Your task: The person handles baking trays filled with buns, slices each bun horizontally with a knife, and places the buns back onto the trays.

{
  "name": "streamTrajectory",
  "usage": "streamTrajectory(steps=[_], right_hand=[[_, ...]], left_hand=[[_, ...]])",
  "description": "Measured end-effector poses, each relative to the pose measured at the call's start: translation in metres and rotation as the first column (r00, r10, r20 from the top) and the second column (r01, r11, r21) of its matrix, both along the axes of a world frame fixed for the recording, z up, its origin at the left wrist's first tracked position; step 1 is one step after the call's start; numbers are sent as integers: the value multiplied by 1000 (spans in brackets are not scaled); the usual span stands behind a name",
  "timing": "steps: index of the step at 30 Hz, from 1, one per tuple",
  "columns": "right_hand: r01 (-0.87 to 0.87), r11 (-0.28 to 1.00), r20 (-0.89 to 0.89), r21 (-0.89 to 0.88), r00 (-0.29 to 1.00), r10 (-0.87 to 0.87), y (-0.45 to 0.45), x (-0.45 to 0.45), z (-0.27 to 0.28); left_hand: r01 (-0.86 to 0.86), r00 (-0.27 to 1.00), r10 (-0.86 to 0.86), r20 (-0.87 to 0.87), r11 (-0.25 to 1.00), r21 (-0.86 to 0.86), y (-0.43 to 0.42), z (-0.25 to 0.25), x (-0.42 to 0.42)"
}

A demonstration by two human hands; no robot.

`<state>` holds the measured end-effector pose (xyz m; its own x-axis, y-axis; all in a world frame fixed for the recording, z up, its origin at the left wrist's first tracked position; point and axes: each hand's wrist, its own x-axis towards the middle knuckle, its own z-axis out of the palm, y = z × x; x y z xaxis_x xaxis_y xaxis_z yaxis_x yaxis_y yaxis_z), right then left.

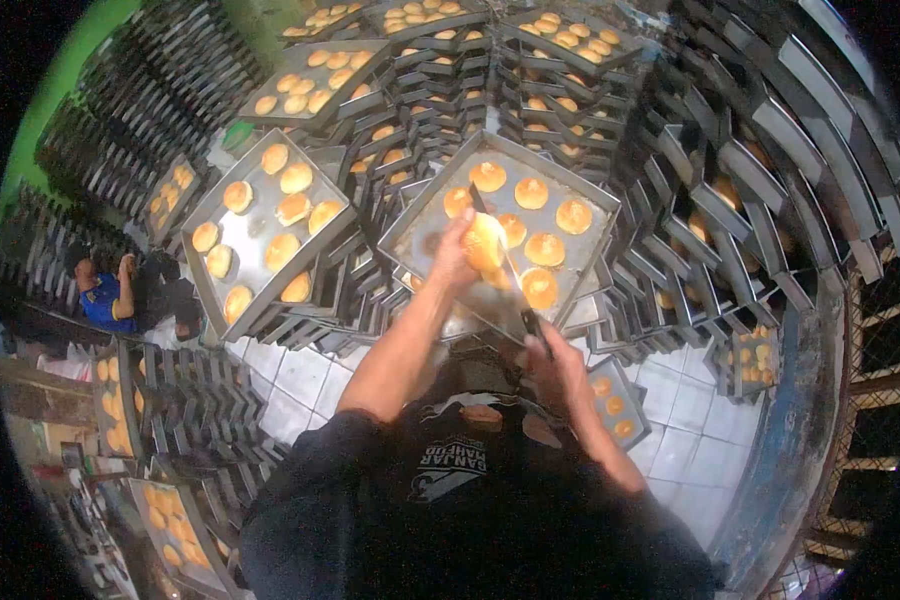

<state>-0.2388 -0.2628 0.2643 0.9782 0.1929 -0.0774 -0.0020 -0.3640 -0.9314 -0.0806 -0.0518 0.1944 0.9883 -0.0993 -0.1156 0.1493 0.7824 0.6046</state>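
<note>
My left hand (454,250) holds a golden round bun (485,243) above a metal tray (401,236). My right hand (558,358) is wrapped round the dark handle of a long knife (516,282). The knife's blade slants up and left against the bun, its tip beyond the bun's upper left side. Several other buns (545,249) lie on the tray around my left hand. Whether the blade has cut into the bun cannot be made out.
Stacked metal trays stand on both sides and ahead. A tilted tray (257,222) of buns is left of the middle one, and another (630,424) lies low on the right. A person in blue (109,300) is at the far left. White floor tiles (692,404) show below.
</note>
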Motion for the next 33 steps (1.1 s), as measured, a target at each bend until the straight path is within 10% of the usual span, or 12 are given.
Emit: streamTrajectory(steps=[9,11,15,17,24,33], right_hand=[[-29,984,260,-179,963,76,-15,11,-24],[-71,995,-26,-74,997,70,-22,-9,-9],[-25,1000,13,-13,1000,25,-16,22,-38],[-4,981,128,-196,991,30,-13,39,-33],[-115,993,24,-36,993,116,-48,-9,-8],[-166,978,274,-127,942,195,-50,35,-89]], left_hand=[[-55,995,48,89,996,71,2,3,5],[-44,992,35,118,996,72,6,1,-1],[25,995,-46,90,975,222,-37,-3,-21],[30,997,-44,63,977,209,-43,-20,-17],[-159,987,154,50,978,132,-18,6,-16],[-214,948,176,-264,969,-122,-61,-26,-20]])
